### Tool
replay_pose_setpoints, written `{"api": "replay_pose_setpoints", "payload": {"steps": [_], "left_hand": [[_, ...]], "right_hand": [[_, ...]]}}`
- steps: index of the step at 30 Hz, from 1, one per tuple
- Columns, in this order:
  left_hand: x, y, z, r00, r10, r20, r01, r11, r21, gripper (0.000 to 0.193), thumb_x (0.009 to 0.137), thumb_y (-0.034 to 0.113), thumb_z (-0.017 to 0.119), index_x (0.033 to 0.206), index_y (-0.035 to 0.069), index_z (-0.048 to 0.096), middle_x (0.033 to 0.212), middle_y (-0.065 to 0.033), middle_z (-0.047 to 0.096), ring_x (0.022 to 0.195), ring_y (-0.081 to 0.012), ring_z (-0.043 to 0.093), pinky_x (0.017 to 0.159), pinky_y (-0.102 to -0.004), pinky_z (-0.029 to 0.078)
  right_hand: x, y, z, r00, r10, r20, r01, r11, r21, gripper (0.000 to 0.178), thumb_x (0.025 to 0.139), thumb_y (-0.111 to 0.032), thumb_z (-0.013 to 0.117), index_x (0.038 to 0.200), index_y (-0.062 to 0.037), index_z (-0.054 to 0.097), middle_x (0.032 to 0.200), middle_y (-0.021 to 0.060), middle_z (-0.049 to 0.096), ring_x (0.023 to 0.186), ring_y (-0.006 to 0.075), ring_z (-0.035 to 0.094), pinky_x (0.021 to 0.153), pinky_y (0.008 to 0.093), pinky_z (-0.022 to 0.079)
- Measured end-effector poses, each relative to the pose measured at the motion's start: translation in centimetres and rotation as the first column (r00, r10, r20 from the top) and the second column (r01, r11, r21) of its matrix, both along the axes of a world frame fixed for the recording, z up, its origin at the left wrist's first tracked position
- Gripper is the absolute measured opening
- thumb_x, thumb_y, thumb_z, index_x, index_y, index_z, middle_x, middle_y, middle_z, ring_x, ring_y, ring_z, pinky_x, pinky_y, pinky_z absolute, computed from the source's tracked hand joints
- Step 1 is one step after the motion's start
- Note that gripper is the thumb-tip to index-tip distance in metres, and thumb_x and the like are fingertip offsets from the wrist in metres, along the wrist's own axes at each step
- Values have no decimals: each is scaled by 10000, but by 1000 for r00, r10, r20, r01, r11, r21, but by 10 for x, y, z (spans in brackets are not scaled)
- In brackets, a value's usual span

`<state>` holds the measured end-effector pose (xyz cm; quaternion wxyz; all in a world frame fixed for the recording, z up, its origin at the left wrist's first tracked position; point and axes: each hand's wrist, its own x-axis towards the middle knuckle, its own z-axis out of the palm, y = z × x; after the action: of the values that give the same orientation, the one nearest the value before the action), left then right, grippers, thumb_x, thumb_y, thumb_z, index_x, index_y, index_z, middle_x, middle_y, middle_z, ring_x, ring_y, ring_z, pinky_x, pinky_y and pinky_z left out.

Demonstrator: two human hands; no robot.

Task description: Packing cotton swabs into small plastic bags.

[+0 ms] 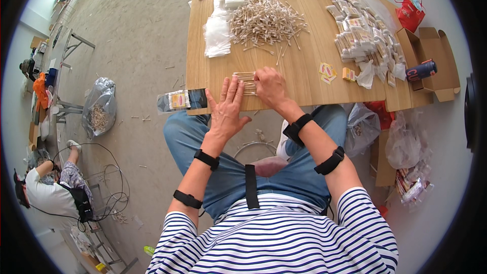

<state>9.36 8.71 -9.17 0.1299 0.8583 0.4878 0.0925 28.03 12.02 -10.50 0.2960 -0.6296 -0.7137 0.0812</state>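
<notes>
A row of cotton swabs lies flat near the table's front edge, between my two hands. My left hand rests on the table with its fingers stretched out, their tips against the left ends of the row. At the right ends, my right hand has its fingers bent and closed on swabs; its fingertips are partly hidden. Beyond them is a big loose heap of cotton swabs, with a stack of clear plastic bags along its left side.
Packed swab bags pile up at the right, by small yellow cards. An open cardboard box holds a dark blue can. A swab pack lies at the left corner. Another person sits far left.
</notes>
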Motion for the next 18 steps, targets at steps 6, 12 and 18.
{"api": "replay_pose_setpoints", "payload": {"steps": [6,12,18], "left_hand": [[0,1,-1,1000,-5,0,5,1000,5,1161,622,377,897,1589,140,301,1689,-70,174,1563,-271,139,1145,-749,77],[-2,-3,-3,1000,2,17,-3,1000,15,1170,619,385,898,1593,160,291,1689,-74,167,1562,-281,137,1143,-746,74],[-1,-3,-3,1000,18,11,-18,1000,0,1182,618,376,902,1603,188,276,1694,-58,157,1561,-283,140,1147,-743,80]], "right_hand": [[4,-2,-1,999,40,-10,-40,999,17,42,829,-90,643,808,-53,651,857,143,651,860,344,635,785,467,491],[3,-10,6,997,76,-23,-76,997,2,29,823,-74,635,804,-54,642,859,134,652,867,341,632,784,464,485],[11,-12,12,992,101,-73,-108,989,-101,48,824,-56,611,820,-79,654,864,124,658,872,341,643,774,456,501]]}}
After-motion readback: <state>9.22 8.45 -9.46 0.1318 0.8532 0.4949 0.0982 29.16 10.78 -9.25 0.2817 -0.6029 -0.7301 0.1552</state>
